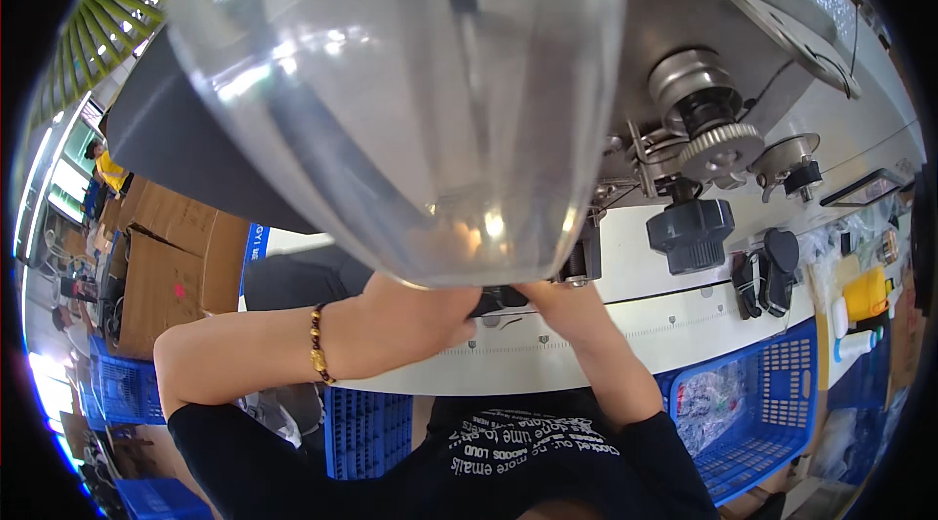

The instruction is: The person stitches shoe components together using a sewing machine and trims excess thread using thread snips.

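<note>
At the sewing machine [635,21], a clear plastic shield [410,129] fills the middle of the view and covers the work spot under it. Just below its lower edge, my left hand [425,323] is closed, its curled fingers on a small black piece [500,299] whose kind I cannot make out. My right hand [559,309] comes in from the other side and meets that piece; its fingers are mostly hidden behind the shield. Left of my left hand, a dark soft item [298,278] lies on the white table [635,320].
Black strap-like pieces [767,271] lie on the table at right, near a dark knob [690,235] and metal dials [705,119]. Blue baskets [782,412] stand below, the right one holding clear plastic. Cardboard boxes [161,276] and a person in yellow [109,171] are at left.
</note>
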Demonstrator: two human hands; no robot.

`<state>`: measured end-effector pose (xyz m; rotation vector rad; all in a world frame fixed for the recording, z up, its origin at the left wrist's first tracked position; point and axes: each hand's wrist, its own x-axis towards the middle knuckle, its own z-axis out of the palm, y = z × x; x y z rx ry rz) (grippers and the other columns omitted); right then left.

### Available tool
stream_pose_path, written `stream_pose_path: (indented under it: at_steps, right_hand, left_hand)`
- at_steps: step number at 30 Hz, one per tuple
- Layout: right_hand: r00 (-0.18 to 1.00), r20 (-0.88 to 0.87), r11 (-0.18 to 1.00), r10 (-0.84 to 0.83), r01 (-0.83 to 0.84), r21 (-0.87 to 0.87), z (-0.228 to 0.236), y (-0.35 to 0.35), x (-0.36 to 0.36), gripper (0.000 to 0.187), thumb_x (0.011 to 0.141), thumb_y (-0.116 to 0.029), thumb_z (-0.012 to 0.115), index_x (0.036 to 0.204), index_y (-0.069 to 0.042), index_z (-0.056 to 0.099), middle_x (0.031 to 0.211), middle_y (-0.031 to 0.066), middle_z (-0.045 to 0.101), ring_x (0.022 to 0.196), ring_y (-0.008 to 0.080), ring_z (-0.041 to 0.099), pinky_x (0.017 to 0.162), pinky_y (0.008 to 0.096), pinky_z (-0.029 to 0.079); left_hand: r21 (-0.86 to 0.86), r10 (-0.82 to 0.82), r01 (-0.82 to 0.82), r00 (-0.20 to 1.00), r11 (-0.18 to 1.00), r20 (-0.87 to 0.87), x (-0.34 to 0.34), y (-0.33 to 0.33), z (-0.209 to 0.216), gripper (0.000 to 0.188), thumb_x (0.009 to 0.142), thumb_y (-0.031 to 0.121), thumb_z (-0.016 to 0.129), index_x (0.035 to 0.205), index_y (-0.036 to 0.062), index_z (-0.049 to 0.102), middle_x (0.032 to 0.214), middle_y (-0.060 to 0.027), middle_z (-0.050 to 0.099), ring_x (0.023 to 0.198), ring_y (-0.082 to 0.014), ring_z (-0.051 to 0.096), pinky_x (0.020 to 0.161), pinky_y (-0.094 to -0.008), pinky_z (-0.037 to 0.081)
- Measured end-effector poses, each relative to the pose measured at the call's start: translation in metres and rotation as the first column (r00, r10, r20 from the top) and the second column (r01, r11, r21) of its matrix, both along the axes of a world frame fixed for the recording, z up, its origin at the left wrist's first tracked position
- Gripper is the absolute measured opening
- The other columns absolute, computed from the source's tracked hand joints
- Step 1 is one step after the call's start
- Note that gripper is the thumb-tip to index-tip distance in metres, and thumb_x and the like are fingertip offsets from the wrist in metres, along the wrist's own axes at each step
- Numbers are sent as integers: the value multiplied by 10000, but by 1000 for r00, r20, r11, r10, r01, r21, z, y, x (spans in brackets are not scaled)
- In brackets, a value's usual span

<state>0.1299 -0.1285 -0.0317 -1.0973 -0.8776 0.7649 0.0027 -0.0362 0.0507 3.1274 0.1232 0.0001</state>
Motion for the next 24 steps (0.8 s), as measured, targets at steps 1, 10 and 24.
stream_pose_path:
  at_steps: [1,10,24]
  right_hand:
    - [1000,-3,1000,-1,1,1,2,-1,4,103,779,-104,572,738,-11,584,613,-34,527,529,6,425,451,189,334]
    - [989,-67,951,131,-145,-272,-3,-4,20,263,790,-165,584,573,-40,505,514,-71,413,491,13,325,437,213,253]
    - [973,47,928,228,-202,-314,13,-18,34,245,800,-227,600,656,-35,553,554,-63,429,504,15,345,453,212,277]
  left_hand:
    - [1,-1,1,1000,1000,-3,3,-3,1,490,621,234,686,956,-57,480,947,-191,463,822,-305,550,682,-372,486]
    - [-49,176,-180,981,982,-86,6,-9,5,296,629,257,625,707,-25,577,733,-163,558,781,-317,551,735,-405,437]
    - [-246,360,-486,834,839,-419,-33,65,-26,926,656,615,567,1235,-62,317,1091,-302,480,1056,-370,475,903,-347,371]
